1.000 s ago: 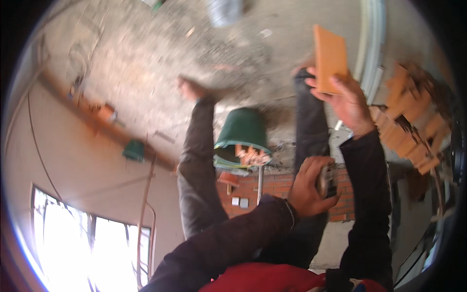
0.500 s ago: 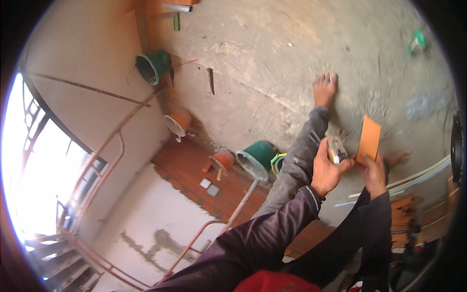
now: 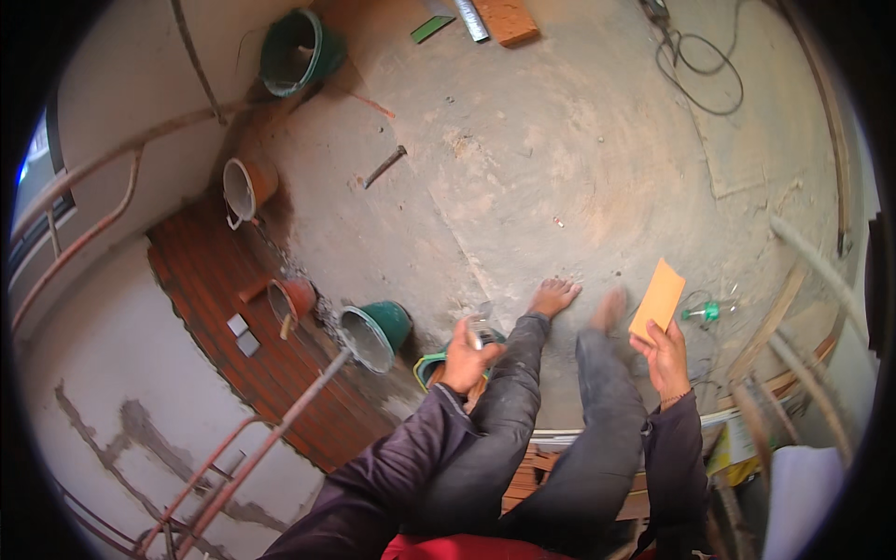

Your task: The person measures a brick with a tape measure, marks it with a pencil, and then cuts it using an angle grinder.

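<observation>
My right hand (image 3: 665, 359) grips the lower end of a flat, oblong orange tile (image 3: 661, 297), which slants up above the floor. My left hand (image 3: 464, 359) is closed round a small, partly clear and silvery object (image 3: 480, 334); its exact kind is too blurred to tell. The two hands are well apart, one on each side of my legs. Under the left hand, partly covered by it, stands a green bucket with a yellow rim (image 3: 425, 371). A green bucket (image 3: 375, 334) stands just left of that hand.
Orange buckets (image 3: 250, 187) and another green one (image 3: 301, 54) stand along the left. Metal scaffold tubing (image 3: 280, 434) crosses the lower left before a brick-faced wall (image 3: 224, 327). A hammer-like tool (image 3: 385, 166) and a cable (image 3: 709, 93) lie on the floor. Boards (image 3: 770, 317) are at right.
My hands have moved apart: the left one left with its object, the right one rightward with the tile. The view has turned and now shows more floor and both feet.
</observation>
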{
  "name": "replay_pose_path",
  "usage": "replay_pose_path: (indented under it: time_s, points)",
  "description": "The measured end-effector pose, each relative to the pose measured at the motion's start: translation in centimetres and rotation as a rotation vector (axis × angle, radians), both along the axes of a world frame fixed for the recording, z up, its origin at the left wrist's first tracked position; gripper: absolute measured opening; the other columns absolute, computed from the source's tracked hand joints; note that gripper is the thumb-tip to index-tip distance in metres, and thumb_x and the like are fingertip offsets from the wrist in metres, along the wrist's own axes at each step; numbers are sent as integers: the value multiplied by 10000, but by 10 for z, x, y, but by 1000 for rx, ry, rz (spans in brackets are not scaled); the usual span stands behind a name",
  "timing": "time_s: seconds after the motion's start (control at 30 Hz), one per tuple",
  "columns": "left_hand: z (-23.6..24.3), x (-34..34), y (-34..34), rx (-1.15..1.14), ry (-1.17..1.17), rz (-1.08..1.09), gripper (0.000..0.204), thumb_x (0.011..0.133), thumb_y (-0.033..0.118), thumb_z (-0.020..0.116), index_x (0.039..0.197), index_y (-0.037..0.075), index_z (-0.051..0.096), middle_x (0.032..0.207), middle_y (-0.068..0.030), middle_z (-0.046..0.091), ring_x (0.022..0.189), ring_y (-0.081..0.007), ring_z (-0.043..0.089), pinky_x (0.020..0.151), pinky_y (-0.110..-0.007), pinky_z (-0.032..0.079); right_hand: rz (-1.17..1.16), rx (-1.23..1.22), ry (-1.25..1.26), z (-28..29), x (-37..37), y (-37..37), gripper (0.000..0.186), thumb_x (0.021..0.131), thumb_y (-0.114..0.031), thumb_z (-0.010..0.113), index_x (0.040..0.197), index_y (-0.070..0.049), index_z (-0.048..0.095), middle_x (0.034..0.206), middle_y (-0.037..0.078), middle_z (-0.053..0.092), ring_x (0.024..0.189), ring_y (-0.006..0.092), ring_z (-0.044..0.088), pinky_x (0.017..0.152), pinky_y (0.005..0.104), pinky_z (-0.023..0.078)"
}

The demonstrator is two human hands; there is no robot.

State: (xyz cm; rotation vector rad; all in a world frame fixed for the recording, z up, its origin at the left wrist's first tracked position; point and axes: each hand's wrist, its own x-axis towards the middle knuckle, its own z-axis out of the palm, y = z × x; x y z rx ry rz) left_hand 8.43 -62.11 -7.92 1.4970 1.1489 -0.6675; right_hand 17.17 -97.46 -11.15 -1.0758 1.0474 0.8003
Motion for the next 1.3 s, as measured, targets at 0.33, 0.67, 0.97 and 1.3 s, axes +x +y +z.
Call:
replay_pose_path:
  time_s: [0.33,0.67,0.97,1.3]
  points:
    - [13,80,-13,200,19,193,624,726,34,728,1290,49,462,1065,-72,557,938,-186,586,817,-320,515,76,215,66,-134,199,74,306,968,-142,661,1257,-93,572,1123,-9,625,900,118,590,826,315,491]
    - [50,279,-89,-121,-99,544,725,718,37,799,1340,68,426,1100,-32,539,988,-118,525,866,-280,458,20,248,96,-225,423,253,316,974,-136,656,1255,-67,530,1181,41,572,1083,181,556,972,378,494]
    - [15,285,-80,-210,4,629,650,748,9,768,1308,51,439,1068,-35,550,959,-133,547,846,-284,472,194,217,27,-273,462,332,337,1010,-155,568,1312,-9,538,1210,136,624,1059,241,625,919,357,545]
    - [-1,291,-21,-264,48,474,666,726,0,782,1299,75,451,1084,-30,539,974,-133,544,851,-281,475,982,-249,-17,-240,356,148,162,974,-175,585,1025,-50,674,856,17,685,708,125,633,647,260,534]
